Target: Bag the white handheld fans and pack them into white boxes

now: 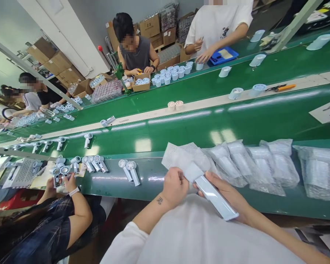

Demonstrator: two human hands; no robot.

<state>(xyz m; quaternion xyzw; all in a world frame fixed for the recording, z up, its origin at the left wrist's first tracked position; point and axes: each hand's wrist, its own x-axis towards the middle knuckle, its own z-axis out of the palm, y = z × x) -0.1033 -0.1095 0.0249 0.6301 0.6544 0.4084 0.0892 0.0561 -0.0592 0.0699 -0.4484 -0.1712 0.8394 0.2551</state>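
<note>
A light blue handheld fan (217, 198) lies slanted across both of my hands, its glossy handle pointing down to the right. My right hand (225, 190) is wrapped round the handle just below the fan's head. Curled fingers of my left hand (176, 185) press against the left edge of the head; the fingertips are partly hidden. Beyond the fan, white bubble-wrap bags (176, 156) lie on the bench. To the right are several bagged fans (238, 159) in a row. Two unwrapped fans (132, 168) rest left of my hands.
A green conveyor belt (154, 128) runs beyond the bench. At my left, a co-worker's hands (68, 183) hold fans, with more fans (95, 163) close by. Across the belt, people handle blue cup-shaped parts (174, 76). Orange-handled pliers (284, 87) lie on the pale divider.
</note>
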